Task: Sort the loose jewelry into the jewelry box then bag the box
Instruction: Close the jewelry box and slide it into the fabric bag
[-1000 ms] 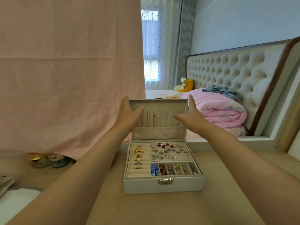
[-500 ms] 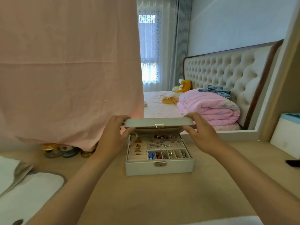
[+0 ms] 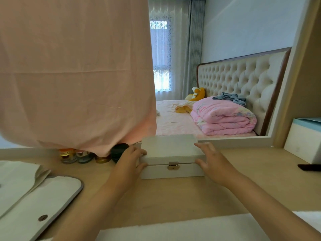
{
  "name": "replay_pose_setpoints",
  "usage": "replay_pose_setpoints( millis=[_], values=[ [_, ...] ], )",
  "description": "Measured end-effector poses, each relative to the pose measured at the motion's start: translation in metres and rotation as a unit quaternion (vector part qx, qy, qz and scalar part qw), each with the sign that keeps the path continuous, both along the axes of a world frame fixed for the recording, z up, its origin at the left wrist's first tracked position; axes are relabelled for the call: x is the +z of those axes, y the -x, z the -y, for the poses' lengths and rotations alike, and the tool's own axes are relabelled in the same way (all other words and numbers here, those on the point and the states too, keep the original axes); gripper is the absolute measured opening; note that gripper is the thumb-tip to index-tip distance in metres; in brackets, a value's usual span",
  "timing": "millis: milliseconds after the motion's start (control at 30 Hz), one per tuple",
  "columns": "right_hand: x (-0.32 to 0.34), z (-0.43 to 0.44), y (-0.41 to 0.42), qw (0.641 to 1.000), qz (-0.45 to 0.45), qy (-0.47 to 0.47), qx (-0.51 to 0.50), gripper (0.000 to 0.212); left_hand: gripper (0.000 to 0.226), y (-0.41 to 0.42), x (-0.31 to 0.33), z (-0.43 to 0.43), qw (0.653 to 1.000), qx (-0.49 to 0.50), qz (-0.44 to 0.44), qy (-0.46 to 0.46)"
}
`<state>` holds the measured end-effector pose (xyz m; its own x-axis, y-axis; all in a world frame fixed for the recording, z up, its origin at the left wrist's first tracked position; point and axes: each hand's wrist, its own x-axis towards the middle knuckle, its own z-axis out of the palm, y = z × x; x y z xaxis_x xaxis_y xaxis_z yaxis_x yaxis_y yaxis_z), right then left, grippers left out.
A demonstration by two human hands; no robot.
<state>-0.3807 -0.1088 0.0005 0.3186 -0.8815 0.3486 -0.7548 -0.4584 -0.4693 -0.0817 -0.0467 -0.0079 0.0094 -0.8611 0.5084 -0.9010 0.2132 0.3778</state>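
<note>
The white jewelry box [image 3: 172, 150] stands closed on the wooden tabletop, its metal clasp [image 3: 173, 166] facing me. The jewelry inside is hidden by the lid. My left hand [image 3: 129, 160] holds the box's left end, fingers on the lid and thumb at the front seam. My right hand [image 3: 211, 160] rests against the right end with its fingers spread and fairly straight. A white bag [image 3: 50, 199] with grey trim and a snap button lies flat at the front left.
Small jars [image 3: 69, 155] and a black round lid [image 3: 119, 150] stand left of the box under a hanging pink cloth [image 3: 74, 75]. A white and blue carton [image 3: 304, 141] and a dark object [image 3: 311, 166] sit at the right. White cloth [image 3: 173, 226] lies along the front edge.
Both hands brought the lid down from upright to fully closed, hiding the jewelry. The hands now sit at the box's two ends.
</note>
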Motion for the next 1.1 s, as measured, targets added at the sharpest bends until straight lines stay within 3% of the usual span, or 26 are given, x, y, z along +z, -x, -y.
replay_pose_setpoints(
  millis=[233, 500, 567, 667, 767, 867, 1100],
  values=[
    [-0.001, -0.006, -0.022, 0.987, -0.16, 0.006, 0.007, 0.068, 0.065, 0.016, -0.004, -0.003, 0.995, -0.035, 0.057, -0.073],
    [-0.012, -0.002, -0.022, 0.99, -0.144, 0.012, 0.004, 0.064, 0.067, 0.023, -0.01, -0.002, 0.995, -0.036, 0.031, -0.092],
    [-0.011, -0.002, -0.022, 0.993, -0.116, -0.005, 0.002, 0.062, 0.061, 0.021, -0.006, 0.0, 0.994, -0.04, -0.024, -0.094],
    [-0.008, 0.0, -0.023, 0.999, 0.001, -0.028, -0.016, 0.058, 0.057, 0.02, 0.004, 0.01, 0.988, -0.015, -0.128, -0.083],
    [-0.006, 0.004, -0.024, 0.988, 0.107, -0.1, -0.047, 0.069, 0.066, 0.026, 0.011, 0.021, 0.968, 0.016, -0.209, -0.138],
    [-0.007, 0.006, -0.026, 0.978, 0.151, -0.132, -0.049, 0.079, 0.064, 0.034, 0.013, 0.023, 0.945, 0.033, -0.271, -0.178],
    [-0.005, -0.005, -0.026, 0.976, 0.179, -0.123, -0.032, 0.09, 0.062, 0.036, 0.022, -0.001, 0.942, 0.053, -0.287, -0.169]
  ],
)
